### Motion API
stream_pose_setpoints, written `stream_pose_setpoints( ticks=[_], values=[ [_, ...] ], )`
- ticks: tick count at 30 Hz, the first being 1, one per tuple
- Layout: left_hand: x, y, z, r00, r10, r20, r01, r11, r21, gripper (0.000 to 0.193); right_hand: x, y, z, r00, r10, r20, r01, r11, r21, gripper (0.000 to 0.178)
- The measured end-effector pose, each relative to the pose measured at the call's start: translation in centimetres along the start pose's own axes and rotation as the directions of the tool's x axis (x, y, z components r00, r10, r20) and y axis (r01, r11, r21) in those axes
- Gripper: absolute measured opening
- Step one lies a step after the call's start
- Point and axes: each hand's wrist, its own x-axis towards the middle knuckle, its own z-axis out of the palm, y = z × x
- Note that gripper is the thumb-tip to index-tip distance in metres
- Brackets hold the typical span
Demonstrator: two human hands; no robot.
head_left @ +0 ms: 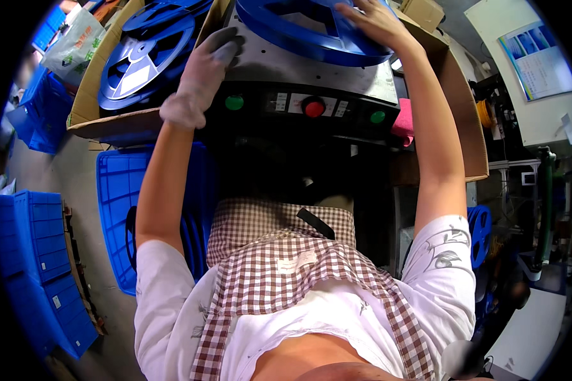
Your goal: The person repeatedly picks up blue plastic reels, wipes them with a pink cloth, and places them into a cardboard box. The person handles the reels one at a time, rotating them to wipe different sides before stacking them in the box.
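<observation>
Big blue plastic reel [311, 32] lies flat on grey metal machine top [286, 66], so it's easy to steady. Bare right hand [375, 22] grip spread flat over its rim; gloved left hand [200, 73] loosely curled, empty, resting on machine edge w/ nothing held.

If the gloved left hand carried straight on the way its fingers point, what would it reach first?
Probably the rim of the blue reel on the grey machine top; the left hand points up and right toward it, though depth is unclear.
</observation>
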Motion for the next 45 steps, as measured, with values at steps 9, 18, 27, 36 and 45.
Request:
stream_pose_setpoints(
  ticks=[9,18,27,36,45],
  values=[
    [-7.1,-5.0,0.4,0.933,0.158,-0.322,0.167,0.602,0.781,0.074,-16.3,7.9,9.3,0.963,0.225,-0.148,-0.152,0.908,0.391,0.089],
    [-6.2,-6.8,0.5,0.928,0.047,-0.371,0.238,0.692,0.681,0.064,-15.8,7.5,13.2,0.984,0.146,-0.101,-0.110,0.946,0.305,0.087],
    [-19.9,-5.2,-1.3,0.881,0.335,-0.333,0.052,0.631,0.774,0.033,-15.5,3.7,9.2,0.902,0.152,-0.405,0.014,0.926,0.378,0.042],
    [-42.3,-14.6,-8.1,0.653,-0.369,-0.661,0.721,0.035,0.692,0.051,-10.0,0.0,6.0,0.855,-0.091,-0.511,0.233,0.947,0.221,0.037],
    [-47.3,-18.6,-1.4,0.244,-0.710,-0.660,0.747,-0.296,0.595,0.088,-5.4,4.9,6.9,0.942,-0.183,-0.281,0.211,0.975,0.072,0.037]
  ],
)
